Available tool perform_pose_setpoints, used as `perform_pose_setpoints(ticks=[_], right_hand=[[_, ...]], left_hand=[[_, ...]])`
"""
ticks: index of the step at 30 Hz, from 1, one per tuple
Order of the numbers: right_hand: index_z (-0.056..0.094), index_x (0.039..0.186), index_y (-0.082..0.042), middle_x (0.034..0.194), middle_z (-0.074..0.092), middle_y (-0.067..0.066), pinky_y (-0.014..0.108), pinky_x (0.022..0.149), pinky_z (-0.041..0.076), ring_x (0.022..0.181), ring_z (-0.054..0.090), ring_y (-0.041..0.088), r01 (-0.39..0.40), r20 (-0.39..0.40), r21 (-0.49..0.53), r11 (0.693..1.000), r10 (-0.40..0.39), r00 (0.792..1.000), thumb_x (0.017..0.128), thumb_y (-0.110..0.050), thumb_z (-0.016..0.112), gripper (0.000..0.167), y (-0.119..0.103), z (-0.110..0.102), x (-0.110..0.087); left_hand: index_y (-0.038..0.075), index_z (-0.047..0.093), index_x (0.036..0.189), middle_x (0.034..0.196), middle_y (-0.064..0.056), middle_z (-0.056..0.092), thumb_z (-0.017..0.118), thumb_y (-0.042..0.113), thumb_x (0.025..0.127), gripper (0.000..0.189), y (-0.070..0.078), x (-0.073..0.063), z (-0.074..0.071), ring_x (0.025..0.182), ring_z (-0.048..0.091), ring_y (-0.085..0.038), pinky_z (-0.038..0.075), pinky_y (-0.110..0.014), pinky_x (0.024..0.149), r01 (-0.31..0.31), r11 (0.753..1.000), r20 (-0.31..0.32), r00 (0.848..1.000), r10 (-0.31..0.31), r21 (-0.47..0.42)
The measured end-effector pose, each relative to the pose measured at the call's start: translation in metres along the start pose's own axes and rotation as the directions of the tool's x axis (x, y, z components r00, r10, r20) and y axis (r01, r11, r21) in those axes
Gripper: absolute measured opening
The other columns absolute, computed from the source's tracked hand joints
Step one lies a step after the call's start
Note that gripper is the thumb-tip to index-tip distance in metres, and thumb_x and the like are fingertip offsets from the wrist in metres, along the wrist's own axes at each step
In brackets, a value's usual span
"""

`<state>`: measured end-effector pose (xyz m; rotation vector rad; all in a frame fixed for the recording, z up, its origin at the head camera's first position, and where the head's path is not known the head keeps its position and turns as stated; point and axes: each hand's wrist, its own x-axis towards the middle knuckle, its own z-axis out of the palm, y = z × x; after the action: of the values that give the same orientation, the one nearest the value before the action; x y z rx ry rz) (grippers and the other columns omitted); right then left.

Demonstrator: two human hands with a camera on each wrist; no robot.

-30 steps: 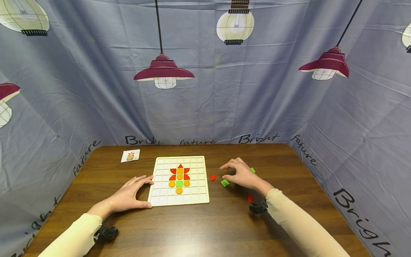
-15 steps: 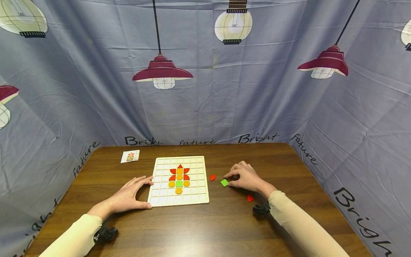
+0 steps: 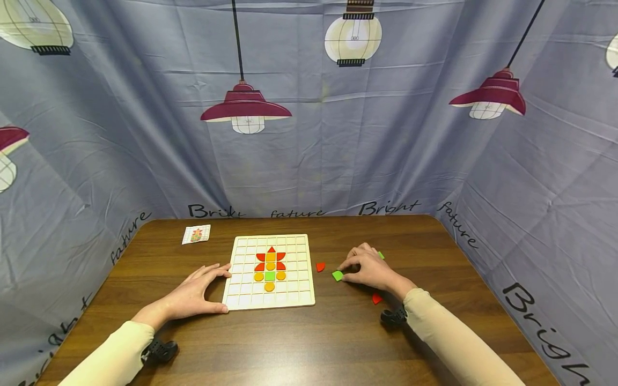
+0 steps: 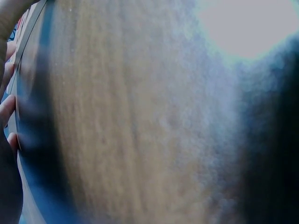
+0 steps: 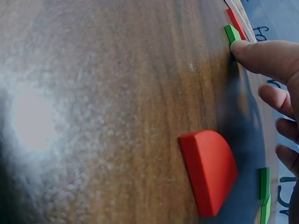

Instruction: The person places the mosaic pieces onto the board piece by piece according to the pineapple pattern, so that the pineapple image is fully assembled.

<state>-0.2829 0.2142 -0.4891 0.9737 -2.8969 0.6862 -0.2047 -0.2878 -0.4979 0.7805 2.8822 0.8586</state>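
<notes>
A pale grid board (image 3: pixel 299 295) lies on the table, bearing a pattern of red, orange and green pieces (image 3: pixel 270 275). My left hand (image 3: pixel 193 294) touches its left side, thumb at the lower corner and fingers spread higher along the edge. To the right of the board, my right hand (image 3: pixel 370 268) pinches a green square tile (image 3: pixel 337 275) at its edges between thumb and index finger. In the right wrist view the thumb presses against that tile (image 5: pixel 230 33). The left wrist view shows only fingertips (image 4: pixel 8 109) along the board's edge.
A red quarter-round piece (image 3: pixel 321 266) lies between board and right hand. Another red quarter-round (image 5: pixel 210 170) lies near the right wrist. Beyond the right hand are green pieces (image 5: pixel 265 184). A small pattern card (image 3: pixel 196 234) sits at the table's back left; a printed curtain surrounds the table.
My right hand has shifted a little right and down, its thumb and index finger closing in on the green square tile. The left hand stays at the board.
</notes>
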Motion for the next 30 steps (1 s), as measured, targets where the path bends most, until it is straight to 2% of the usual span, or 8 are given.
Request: perform_pose_setpoints(ticks=[18, 25, 30], right_hand=[[0.08, 0.096, -0.034, 0.086, 0.059, -0.016, 0.034, 0.081, 0.033, 0.088, 0.041, 0.009, 0.047, -0.024, -0.017, 0.999, -0.048, 0.999, 0.081, -0.039, 0.087, 0.017, 0.0, 0.002, -0.002], [0.077, 0.092, -0.031, 0.082, 0.057, -0.018, 0.031, 0.079, 0.039, 0.088, 0.044, 0.008, 0.091, -0.052, -0.062, 0.994, -0.095, 0.994, 0.081, -0.036, 0.086, 0.016, 0.0, 0.007, -0.001], [0.077, 0.092, -0.029, 0.083, 0.057, -0.017, 0.03, 0.079, 0.04, 0.089, 0.044, 0.008, 0.087, -0.07, -0.06, 0.994, -0.091, 0.993, 0.081, -0.035, 0.086, 0.015, 0.0, 0.01, -0.002]], left_hand=[[0.018, 0.058, 0.138, 0.16, -0.004, 0.042, 0.082, 0.064, 0.076, 0.08, -0.005, 0.001, 0.002, 0.147, 0.032, -0.04, 0.02, -0.07, 0.115, 0.015, 1.0, 0.012, 1.0, -0.015, -0.008], [0.021, 0.058, 0.137, 0.161, -0.004, 0.041, 0.081, 0.065, 0.076, 0.08, -0.004, 0.001, 0.001, 0.147, 0.031, -0.041, 0.02, -0.071, 0.115, 0.026, 1.0, 0.017, 1.0, -0.026, -0.005], [0.021, 0.058, 0.137, 0.161, -0.004, 0.041, 0.081, 0.065, 0.076, 0.079, -0.004, 0.001, 0.001, 0.147, 0.031, -0.041, 0.02, -0.071, 0.115, 0.028, 1.0, 0.019, 0.999, -0.028, -0.005]])
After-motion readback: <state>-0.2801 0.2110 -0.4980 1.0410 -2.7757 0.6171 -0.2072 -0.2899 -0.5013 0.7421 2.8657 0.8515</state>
